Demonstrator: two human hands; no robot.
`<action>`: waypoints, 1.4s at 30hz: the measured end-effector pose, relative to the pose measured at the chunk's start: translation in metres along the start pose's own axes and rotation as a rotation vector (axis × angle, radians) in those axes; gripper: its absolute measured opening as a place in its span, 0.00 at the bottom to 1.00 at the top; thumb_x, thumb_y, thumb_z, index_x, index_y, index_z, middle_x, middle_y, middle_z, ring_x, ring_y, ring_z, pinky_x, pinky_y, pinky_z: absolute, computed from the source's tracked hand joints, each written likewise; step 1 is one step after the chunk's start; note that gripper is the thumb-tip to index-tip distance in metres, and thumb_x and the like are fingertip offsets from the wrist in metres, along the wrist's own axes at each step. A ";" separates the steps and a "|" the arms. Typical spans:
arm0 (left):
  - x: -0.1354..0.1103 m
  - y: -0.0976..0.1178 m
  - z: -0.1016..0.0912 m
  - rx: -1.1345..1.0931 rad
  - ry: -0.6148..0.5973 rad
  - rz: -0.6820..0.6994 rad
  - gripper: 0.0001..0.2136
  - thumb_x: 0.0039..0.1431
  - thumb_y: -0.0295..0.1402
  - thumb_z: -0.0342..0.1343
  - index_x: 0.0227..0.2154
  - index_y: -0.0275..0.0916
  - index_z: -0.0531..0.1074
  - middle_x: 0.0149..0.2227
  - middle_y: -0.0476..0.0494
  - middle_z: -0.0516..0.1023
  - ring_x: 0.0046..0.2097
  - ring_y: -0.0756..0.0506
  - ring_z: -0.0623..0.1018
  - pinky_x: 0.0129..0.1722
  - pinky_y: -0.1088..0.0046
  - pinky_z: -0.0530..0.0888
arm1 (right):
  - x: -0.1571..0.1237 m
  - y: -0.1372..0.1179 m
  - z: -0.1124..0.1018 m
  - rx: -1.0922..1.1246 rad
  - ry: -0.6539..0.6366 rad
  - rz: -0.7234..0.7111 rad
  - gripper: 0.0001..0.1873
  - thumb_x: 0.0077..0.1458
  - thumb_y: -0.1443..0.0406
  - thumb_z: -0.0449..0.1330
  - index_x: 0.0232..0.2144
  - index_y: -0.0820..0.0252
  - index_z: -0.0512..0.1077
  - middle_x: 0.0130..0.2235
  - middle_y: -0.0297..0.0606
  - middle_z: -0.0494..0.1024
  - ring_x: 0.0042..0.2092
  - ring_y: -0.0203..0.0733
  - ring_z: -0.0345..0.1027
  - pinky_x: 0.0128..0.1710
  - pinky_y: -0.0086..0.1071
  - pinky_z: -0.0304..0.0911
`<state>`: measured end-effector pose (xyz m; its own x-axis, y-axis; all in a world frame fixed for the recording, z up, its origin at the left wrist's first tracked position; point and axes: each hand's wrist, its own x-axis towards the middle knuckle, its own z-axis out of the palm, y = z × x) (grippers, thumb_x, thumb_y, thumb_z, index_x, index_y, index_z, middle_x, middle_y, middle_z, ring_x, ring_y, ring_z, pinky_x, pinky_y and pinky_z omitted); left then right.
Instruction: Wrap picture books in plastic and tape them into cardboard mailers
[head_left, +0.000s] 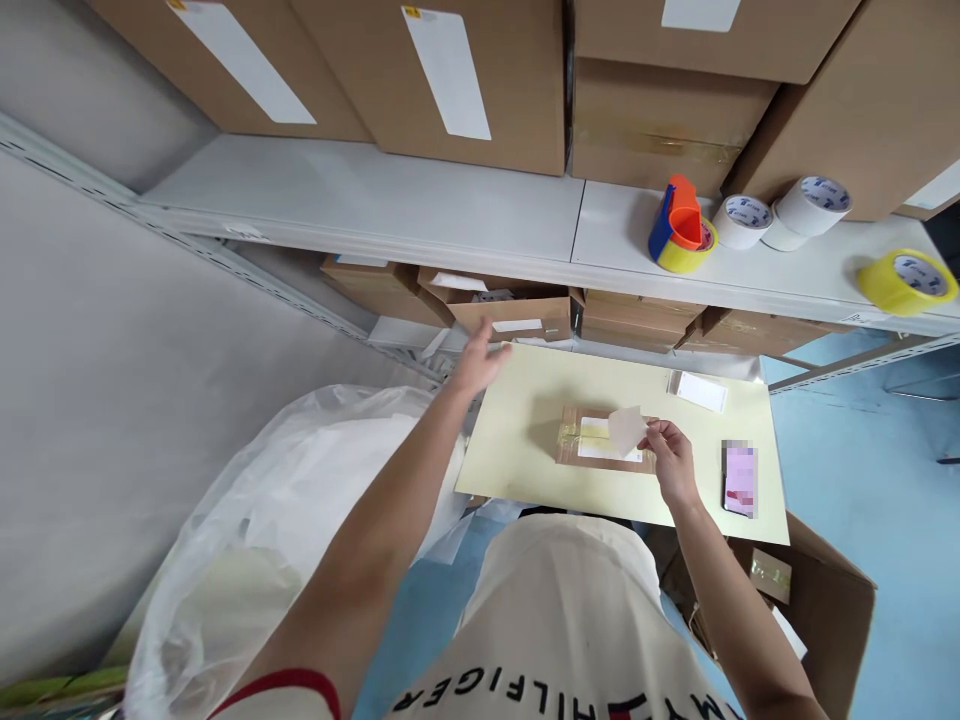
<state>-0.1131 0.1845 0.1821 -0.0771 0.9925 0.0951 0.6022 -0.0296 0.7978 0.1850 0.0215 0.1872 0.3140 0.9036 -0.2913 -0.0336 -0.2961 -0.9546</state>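
Note:
A small taped cardboard box [568,448] lies on the pale yellow tabletop [517,440], a white label [592,450] on its top. Over the box, my right hand [670,455] pinches a small piece of whitish paper [627,430] by its edge. The paper hides part of the label. My left hand [480,362] is held out above the table's far left corner with its fingers apart and nothing in them. Behind it, on the lower shelf, stands an open cardboard box [517,318].
A phone [740,478] and a white slip stack [701,390] lie at the table's right. Tape rolls [907,282] and a tape dispenser [679,225] sit on the shelf [450,205]. A large plastic bag [247,520] fills the left; a big open carton [832,610] stands lower right.

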 end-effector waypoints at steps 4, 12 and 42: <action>-0.079 0.047 0.014 0.021 -0.309 0.216 0.25 0.40 0.44 0.69 0.42 0.40 0.74 0.46 0.39 0.76 0.47 0.38 0.77 0.52 0.61 0.72 | -0.004 -0.007 0.007 0.053 -0.024 -0.021 0.14 0.48 0.53 0.63 0.25 0.56 0.68 0.26 0.31 0.69 0.30 0.37 0.63 0.37 0.35 0.61; -0.154 0.087 0.066 0.012 -0.328 0.272 0.06 0.53 0.31 0.59 0.34 0.42 0.69 0.37 0.42 0.77 0.42 0.40 0.77 0.44 0.64 0.72 | -0.017 -0.007 0.026 0.148 -0.089 -0.037 0.11 0.50 0.55 0.62 0.29 0.54 0.70 0.32 0.32 0.71 0.33 0.38 0.62 0.38 0.35 0.62; -0.144 0.022 0.110 -0.136 -0.398 -0.501 0.14 0.50 0.31 0.62 0.31 0.43 0.60 0.23 0.54 0.76 0.26 0.48 0.77 0.30 0.72 0.70 | 0.013 0.067 -0.023 -0.504 0.018 0.038 0.18 0.47 0.50 0.59 0.27 0.56 0.78 0.28 0.39 0.80 0.29 0.44 0.68 0.31 0.36 0.63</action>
<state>-0.0015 0.0539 0.1210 -0.0058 0.8574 -0.5145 0.4618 0.4587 0.7592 0.2091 0.0064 0.1212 0.3379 0.8851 -0.3201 0.4153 -0.4454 -0.7932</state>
